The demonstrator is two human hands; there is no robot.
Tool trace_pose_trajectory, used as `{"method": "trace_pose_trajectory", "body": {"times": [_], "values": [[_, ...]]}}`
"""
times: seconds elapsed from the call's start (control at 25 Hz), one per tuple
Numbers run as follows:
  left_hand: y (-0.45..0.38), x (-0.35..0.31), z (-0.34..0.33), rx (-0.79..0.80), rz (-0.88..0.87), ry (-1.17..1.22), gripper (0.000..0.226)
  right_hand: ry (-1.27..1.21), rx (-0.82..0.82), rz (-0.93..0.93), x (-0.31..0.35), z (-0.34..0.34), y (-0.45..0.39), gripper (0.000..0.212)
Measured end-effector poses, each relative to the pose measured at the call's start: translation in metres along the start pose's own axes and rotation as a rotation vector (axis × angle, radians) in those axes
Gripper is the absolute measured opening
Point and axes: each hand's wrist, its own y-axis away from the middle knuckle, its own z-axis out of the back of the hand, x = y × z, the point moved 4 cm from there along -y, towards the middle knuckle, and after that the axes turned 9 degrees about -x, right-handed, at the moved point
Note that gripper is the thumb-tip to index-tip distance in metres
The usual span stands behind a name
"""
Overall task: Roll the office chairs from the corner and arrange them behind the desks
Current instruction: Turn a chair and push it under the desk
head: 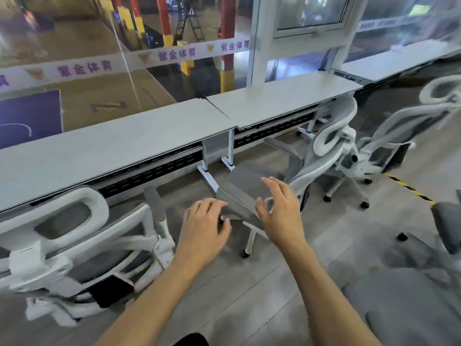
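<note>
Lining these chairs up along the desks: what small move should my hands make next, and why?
Probably take hold of the middle chair and swing it toward the desk. It sits skewed, its back turned sideways, and the left hand and right hand both hover open, holding nothing.

A glass wall carries a white banner; yellow-black hazard tape crosses the grey floor.
</note>
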Motion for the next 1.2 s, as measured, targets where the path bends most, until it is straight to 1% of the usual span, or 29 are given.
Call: {"method": "trace_pose_trajectory", "body": {"times": [0.24,0.4,0.68,0.76,0.88,0.96,1.04,1.16,1.2], "values": [[-0.053,-0.081,-0.070,0.057,-0.139,0.050,0.035,0.038,-0.094,-0.111,-0.093,0.055,-0.042,0.048],[-0.098,-0.114,-0.120,0.082,-0.163,0.082,0.034,0.085,-0.105,-0.144,-0.149,0.068,-0.086,0.048],[-0.177,-0.175,-0.210,0.088,-0.163,0.126,0.032,0.185,-0.054,-0.163,-0.246,0.083,-0.179,0.048],[-0.185,-0.196,-0.235,0.108,-0.175,0.156,0.035,0.207,-0.047,-0.193,-0.279,0.088,-0.201,0.046],[-0.188,-0.226,-0.273,0.153,-0.247,0.116,0.042,0.216,-0.008,-0.197,-0.320,0.089,-0.237,0.044],[-0.197,-0.230,-0.297,0.172,-0.180,0.104,0.044,0.229,0.033,-0.173,-0.347,0.083,-0.263,0.041],[-0.200,-0.228,-0.319,0.206,-0.062,0.067,0.046,0.240,0.085,-0.151,-0.380,0.074,-0.289,0.039],[-0.202,-0.235,-0.338,0.181,0.099,-0.041,0.046,0.188,0.191,-0.132,-0.429,0.057,-0.322,0.042],[-0.204,-0.238,-0.343,0.213,0.163,-0.061,0.045,0.182,0.213,-0.143,-0.444,0.051,-0.332,0.045]]}}
